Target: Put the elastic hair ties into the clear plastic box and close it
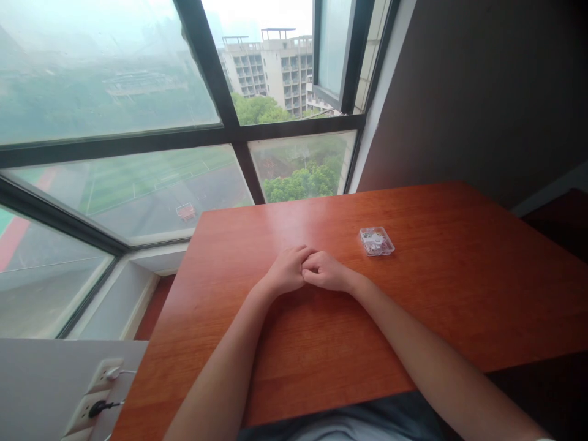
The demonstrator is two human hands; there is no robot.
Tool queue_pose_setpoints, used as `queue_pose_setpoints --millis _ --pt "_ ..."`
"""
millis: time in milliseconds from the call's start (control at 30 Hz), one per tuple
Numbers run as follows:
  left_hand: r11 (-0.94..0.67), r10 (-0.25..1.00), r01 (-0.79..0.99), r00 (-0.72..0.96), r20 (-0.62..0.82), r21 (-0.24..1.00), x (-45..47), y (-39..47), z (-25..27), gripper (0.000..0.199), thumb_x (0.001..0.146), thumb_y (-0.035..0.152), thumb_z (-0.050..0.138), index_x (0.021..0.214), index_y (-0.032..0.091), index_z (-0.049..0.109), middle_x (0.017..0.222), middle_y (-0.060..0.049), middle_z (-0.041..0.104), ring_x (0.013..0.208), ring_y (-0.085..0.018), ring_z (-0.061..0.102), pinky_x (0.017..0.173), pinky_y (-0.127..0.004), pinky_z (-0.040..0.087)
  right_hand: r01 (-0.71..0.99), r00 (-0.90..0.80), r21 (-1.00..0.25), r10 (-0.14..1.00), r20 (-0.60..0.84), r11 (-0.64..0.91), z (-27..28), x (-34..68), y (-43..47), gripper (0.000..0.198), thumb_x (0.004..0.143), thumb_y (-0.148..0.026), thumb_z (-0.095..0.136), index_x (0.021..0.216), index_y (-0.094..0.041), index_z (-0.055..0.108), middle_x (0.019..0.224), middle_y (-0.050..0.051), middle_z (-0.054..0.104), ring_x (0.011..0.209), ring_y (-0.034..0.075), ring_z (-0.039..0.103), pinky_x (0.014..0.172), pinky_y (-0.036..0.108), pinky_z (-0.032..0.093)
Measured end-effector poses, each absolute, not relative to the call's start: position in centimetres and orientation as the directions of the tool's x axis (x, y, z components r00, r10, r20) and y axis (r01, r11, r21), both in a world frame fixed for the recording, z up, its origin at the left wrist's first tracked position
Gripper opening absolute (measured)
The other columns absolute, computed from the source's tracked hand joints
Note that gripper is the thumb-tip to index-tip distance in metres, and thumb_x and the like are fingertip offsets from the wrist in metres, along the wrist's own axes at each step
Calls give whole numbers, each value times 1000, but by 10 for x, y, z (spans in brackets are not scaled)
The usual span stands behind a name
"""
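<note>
Reddish-brown wood grain is seen across the desk (441, 300), which is set against a window wall. On its far half, right of the middle, a clear plastic box (376, 241) is placed, filled with small pieces too fine to be identified. It is left untouched, near the right hand (327, 271) and just beyond it. Left hand (285, 271) and right hand are pressed together over the desk, fingers folded against one another. Farther out, dark window frames (114, 146) are backed by green trees (303, 182), a sports field (156, 174) and a multi-storey building (285, 68). At lower left, a white plug (113, 373) and a black plug (97, 408) are fitted into wall sockets (82, 411).
</note>
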State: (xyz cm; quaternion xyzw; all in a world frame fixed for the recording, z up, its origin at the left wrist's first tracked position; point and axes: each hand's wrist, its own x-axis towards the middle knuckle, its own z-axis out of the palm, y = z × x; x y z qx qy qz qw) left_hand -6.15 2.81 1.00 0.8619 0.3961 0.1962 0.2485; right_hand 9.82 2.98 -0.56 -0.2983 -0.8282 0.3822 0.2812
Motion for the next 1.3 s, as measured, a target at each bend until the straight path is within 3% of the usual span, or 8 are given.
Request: queue_pose_setpoints --millis 300,800,1300 --pt "-566 780 576 606 157 590 -61 28 10 39 66 13 52 103 18 66 94 -5 63 83 -19 60 72 -28 46 298 -611 -810 753 245 505 -8 95 29 23 71 -17 49 48 -16 47 49 -5 43 52 8 37 51 22 27" --pt "-516 807 559 572 150 648 -61 28 11 30 70 14 51 96 16 67 91 -5 65 80 -18 60 71 -27 46 294 -479 -894 861 168 338 -8 91 27 21 68 -20 48 48 -16 47 48 -6 39 52 8 37 49 22 26" --pt "-528 799 562 583 149 637 -63 30 6 38 66 11 52 100 17 67 95 -5 64 83 -19 60 72 -27 47 384 -547 -788 806 225 481 -4 92 26 21 76 -16 51 55 -16 50 54 -4 47 55 9 42 54 23 28"
